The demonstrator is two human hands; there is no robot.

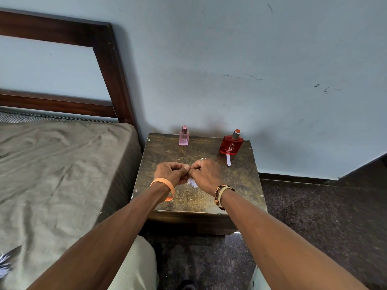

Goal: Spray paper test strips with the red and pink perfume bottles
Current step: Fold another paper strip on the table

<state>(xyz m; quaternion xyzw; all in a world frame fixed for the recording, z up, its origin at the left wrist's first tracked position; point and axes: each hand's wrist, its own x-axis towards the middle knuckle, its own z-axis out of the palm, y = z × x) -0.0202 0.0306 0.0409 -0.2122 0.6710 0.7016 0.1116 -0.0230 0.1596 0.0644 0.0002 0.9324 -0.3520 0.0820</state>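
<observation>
At far left a bed (52,164) with a dark wooden headboard (109,70) runs alongside a worn wooden bedside table (240,185). Over the table's middle, the left hand (170,171), an orange wristband (165,188) on its wrist, meets the right hand (206,174); both pinch a white paper piece (192,182) between curled fingers. The pink perfume bottle (184,136) stands upright at the far edge. Right of it stands the red perfume bottle (231,144), with a white paper test strip (228,160) lying just in front.
</observation>
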